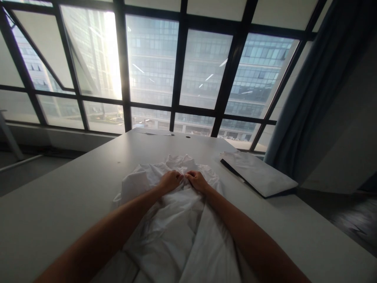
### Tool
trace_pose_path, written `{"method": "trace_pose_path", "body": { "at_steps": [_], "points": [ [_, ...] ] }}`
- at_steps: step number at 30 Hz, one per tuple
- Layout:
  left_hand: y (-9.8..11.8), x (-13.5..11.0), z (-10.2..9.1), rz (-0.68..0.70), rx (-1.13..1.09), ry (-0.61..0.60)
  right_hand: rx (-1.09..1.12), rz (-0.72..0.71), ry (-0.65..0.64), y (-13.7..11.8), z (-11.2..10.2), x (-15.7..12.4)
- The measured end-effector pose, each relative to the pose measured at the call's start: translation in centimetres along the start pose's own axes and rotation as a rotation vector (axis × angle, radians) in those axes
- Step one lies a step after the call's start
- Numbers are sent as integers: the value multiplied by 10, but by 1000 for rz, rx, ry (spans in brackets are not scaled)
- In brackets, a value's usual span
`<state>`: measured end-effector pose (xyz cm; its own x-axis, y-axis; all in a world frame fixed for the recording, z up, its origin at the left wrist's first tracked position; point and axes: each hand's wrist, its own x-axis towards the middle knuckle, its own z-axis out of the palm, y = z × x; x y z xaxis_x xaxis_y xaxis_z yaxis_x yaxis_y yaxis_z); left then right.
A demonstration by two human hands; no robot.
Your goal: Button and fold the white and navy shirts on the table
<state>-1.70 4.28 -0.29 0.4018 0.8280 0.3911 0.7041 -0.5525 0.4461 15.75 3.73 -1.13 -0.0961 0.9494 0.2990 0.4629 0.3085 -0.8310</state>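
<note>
No readable text, label, brand, number or sign, none on the white cloth (176, 228), none on the table (76, 188), none through the far windows (151, 63) (hazy glass).

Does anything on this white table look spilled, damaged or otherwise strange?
Nothing stands out as spilled or damaged. The white cloth is creased and bunched around the left hand and right hand, but that seems natural while both hold it.

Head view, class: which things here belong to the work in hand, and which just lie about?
In the work, it seems: white garment; left hand; right hand; table beneath.

Apparently just lying about: dark-edged flat white item, at right; pale flat sheet, far end.
</note>
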Motion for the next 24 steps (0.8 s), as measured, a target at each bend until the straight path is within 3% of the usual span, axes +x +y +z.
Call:
{"method": "trace_pose_path", "body": {
  "at_steps": [7, 12, 17, 24],
  "points": [
    [-5, 1, 8, -5, -269, 37, 106, -50, -48, 1, 4, -3],
    [-6, -1, 8, 31, -221, 56, -29, -112, 53, 0, 4, -2],
    [-5, -2, 7, 87, -216, 96, -73, -116, -72, -1, -1, -1],
    [-7, -2, 5, 66, -233, 35, -339, -253, 9, -11, 1, -8]
  ]
}}
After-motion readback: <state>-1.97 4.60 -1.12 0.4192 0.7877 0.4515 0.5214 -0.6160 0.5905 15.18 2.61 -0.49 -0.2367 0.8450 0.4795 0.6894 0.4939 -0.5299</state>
